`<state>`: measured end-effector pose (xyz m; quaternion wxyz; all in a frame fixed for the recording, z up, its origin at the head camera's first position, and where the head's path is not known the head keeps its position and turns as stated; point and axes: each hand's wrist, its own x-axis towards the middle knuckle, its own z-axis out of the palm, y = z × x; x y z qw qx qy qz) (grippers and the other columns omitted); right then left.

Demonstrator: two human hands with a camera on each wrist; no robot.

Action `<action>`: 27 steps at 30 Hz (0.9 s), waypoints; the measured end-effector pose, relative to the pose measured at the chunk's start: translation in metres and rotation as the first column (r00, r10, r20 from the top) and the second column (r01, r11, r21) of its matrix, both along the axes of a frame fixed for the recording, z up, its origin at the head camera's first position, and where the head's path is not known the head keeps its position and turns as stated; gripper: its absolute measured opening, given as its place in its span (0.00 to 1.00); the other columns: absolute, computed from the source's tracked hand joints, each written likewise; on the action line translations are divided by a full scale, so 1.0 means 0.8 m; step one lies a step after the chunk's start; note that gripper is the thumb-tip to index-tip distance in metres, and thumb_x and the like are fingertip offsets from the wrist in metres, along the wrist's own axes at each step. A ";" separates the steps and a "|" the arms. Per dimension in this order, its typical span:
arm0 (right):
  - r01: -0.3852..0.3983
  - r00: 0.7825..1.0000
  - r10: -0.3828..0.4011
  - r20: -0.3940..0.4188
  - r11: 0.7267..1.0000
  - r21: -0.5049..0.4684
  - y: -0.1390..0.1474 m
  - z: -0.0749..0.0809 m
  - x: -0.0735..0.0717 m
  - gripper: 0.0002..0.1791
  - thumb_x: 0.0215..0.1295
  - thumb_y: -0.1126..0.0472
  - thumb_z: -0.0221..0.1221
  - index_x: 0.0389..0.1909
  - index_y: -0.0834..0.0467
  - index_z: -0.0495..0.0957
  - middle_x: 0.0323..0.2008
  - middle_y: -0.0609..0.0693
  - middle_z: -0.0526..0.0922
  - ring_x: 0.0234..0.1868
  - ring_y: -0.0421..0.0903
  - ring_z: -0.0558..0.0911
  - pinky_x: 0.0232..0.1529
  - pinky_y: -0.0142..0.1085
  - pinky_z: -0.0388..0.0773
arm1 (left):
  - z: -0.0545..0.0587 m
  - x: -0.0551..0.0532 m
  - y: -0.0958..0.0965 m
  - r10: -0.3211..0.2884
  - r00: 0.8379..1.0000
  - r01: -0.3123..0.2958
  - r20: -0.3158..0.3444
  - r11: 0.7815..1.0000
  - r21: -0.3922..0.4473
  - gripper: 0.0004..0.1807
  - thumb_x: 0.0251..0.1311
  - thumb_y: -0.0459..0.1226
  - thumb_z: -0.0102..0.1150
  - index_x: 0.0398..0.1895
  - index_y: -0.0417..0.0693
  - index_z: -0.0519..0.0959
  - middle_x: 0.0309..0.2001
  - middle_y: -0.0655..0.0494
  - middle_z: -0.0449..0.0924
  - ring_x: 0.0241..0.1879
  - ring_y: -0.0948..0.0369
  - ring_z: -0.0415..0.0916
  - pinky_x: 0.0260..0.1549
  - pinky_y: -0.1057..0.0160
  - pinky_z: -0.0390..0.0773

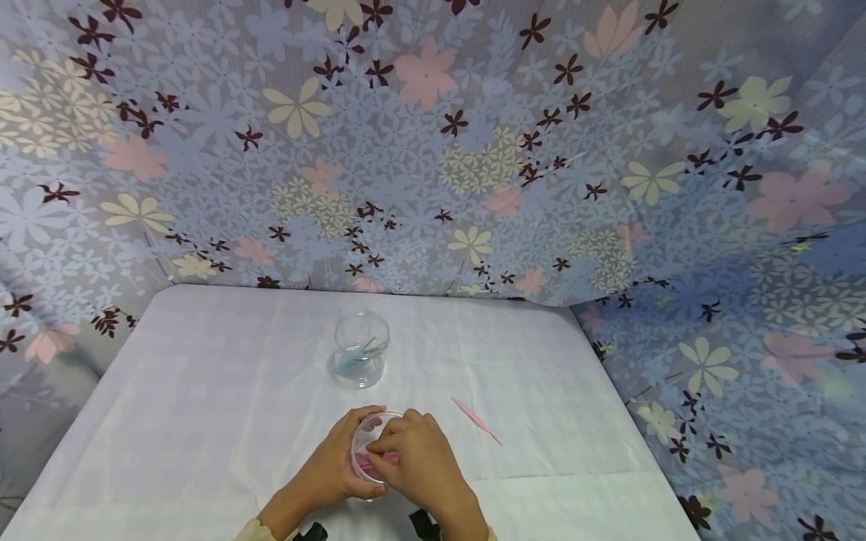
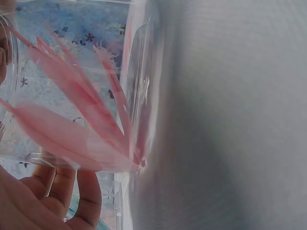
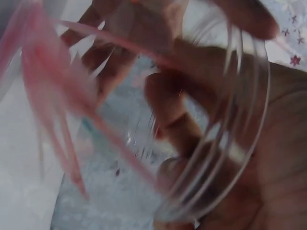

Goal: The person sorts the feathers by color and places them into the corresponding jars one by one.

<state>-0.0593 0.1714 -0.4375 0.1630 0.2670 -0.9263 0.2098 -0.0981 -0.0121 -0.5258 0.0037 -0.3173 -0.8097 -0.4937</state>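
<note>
My left hand point(image 1: 331, 462) grips a clear plastic jar point(image 2: 144, 72) from the side, near the front of the table. Several pink feathers point(image 2: 81, 96) lean inside it, their quills towards the mouth. Three of this hand's fingers show against the jar wall in the left wrist view. My right hand point(image 1: 419, 458) reaches over the rim from the right, curled fingers inside the mouth. In the right wrist view a feather's quill runs up to these fingers, which pinch it. A loose pink feather point(image 1: 476, 421) lies on the table, right of the right hand.
A second clear jar point(image 1: 361, 319) stands behind the hands, with light blue feathers point(image 1: 352, 362) in it. The table point(image 1: 223, 376) has a white cover. Flowered cloth point(image 1: 406, 150) hangs behind it and along its sides.
</note>
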 end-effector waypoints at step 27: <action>0.669 0.676 -0.649 0.350 0.739 0.078 0.183 -0.087 -0.003 0.12 0.54 0.56 0.74 0.39 0.55 0.91 0.35 0.47 0.83 0.38 0.49 0.79 0.42 0.48 0.79 | 0.003 0.002 0.000 0.018 0.997 -0.018 0.072 1.000 0.005 0.61 0.28 0.55 0.85 0.72 0.72 0.61 0.62 0.65 0.70 0.58 0.63 0.69 0.53 0.53 0.76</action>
